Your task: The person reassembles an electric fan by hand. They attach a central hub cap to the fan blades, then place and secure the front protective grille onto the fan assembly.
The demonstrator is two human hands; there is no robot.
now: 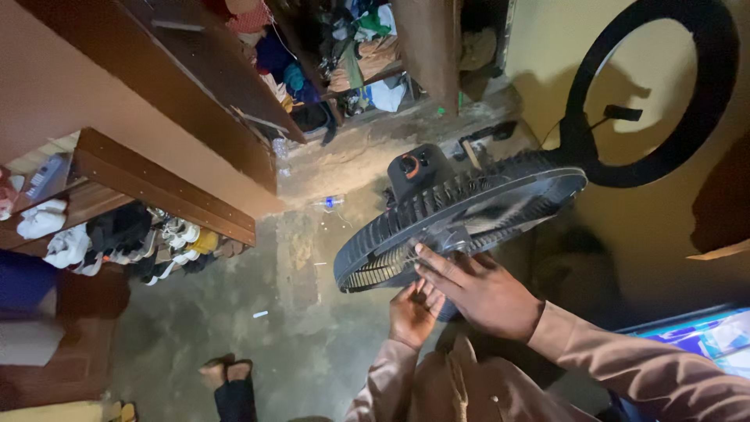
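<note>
**Black standing fan grille under both hands**

Brown wooden shelving (164, 184) fills the left side, its lower shelf stuffed with shoes and folded cloth (117, 238). Bare concrete floor (234, 328) lies below. Leaning on the yellow wall at the upper right is a black ring light (707, 101). In the middle stands the black fan (461, 215), its round grille tilted nearly flat and its motor housing (418, 172) behind it. Across the grille's centre, the right hand (480, 289) lies spread with fingers open and flat, pressing rather than clasping. Just beside it, the left hand (412, 312) touches the grille's near rim with fingers curled loosely; whether it grips cannot be told. The person's feet (226, 371) show below.
</note>
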